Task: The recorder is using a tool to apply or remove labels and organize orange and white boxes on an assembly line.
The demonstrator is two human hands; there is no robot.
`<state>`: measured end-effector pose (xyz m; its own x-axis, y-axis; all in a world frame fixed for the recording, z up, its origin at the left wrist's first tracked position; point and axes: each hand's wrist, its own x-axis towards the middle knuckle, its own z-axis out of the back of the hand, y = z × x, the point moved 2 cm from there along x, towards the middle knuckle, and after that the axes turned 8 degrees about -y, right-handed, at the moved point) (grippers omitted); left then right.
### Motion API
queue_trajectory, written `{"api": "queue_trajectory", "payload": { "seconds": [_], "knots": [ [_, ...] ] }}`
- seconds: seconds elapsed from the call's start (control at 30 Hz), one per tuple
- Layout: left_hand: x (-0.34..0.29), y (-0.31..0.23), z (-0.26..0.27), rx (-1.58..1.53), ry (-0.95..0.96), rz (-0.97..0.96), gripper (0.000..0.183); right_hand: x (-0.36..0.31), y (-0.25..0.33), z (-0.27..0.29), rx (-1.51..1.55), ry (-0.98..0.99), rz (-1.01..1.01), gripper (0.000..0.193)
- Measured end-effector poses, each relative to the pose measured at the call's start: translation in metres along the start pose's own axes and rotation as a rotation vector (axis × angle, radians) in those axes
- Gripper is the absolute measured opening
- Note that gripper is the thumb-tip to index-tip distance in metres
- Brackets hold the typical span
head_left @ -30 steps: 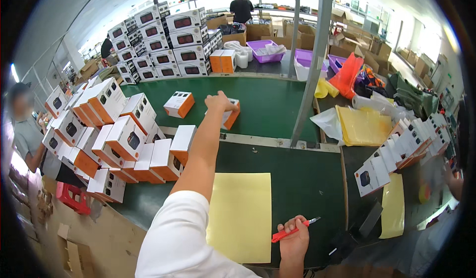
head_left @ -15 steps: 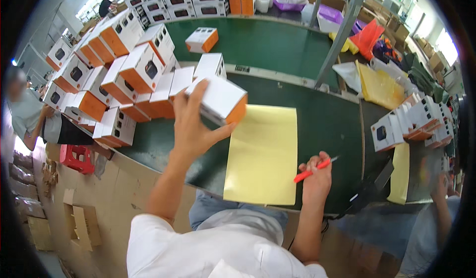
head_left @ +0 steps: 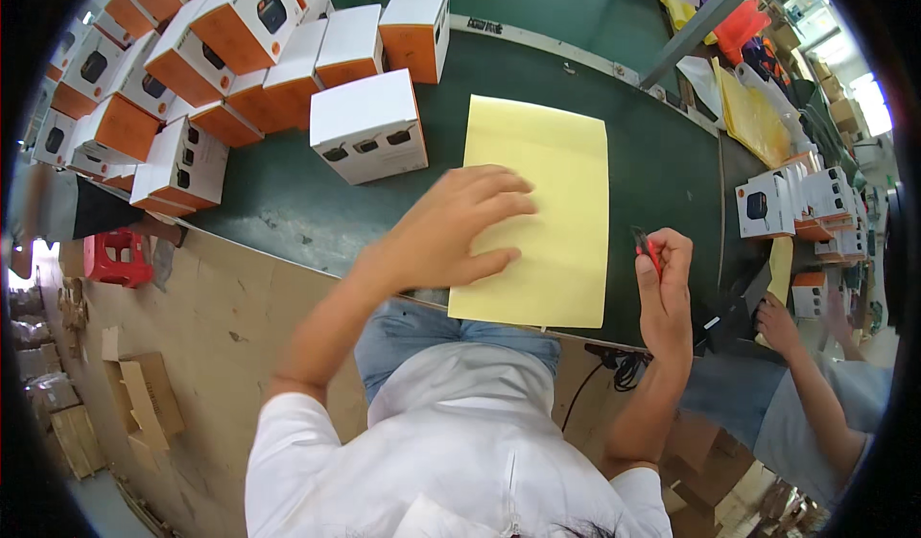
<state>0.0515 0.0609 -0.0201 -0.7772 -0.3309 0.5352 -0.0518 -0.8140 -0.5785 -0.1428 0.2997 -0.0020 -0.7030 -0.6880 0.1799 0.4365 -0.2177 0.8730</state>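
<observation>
My left hand (head_left: 460, 223) reaches over the left part of a yellow sheet (head_left: 552, 250). Its fingers are stretched and spread, holding nothing. Whether the fingertips touch the sheet is hard to tell. Right of the sheet, my right hand (head_left: 666, 284) is closed around a slim red utility knife (head_left: 653, 252), whose dark end points up and away from me. A white and orange box (head_left: 366, 121) with small pictures on its side stands on the green table, just left of the sheet.
Many white and orange boxes (head_left: 187, 49) are stacked at the left of the green table (head_left: 288, 222). A metal post (head_left: 710, 22) rises at the far right. More boxes (head_left: 767, 202) stand on the right, where a co-worker's hand (head_left: 775, 322) holds a yellow strip. A red stool (head_left: 117, 257) is on the floor.
My left hand has let go of the box, now on the table left of the sheet, and moved over the sheet. My right hand has turned the knife upright. The view has tilted down.
</observation>
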Motion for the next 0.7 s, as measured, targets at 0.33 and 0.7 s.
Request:
{"api": "queue_trajectory", "payload": {
  "seconds": [0.33,0.7],
  "knots": [
    [0.010,0.013,-0.045,0.070,0.511,-0.216,0.070,0.007,0.023,-0.011,-0.494,0.200,0.291,0.010],
    [0.002,0.007,-0.064,0.155,0.406,-0.248,0.084,0.012,0.027,-0.024,-0.644,0.250,0.256,0.011]
  ]
}}
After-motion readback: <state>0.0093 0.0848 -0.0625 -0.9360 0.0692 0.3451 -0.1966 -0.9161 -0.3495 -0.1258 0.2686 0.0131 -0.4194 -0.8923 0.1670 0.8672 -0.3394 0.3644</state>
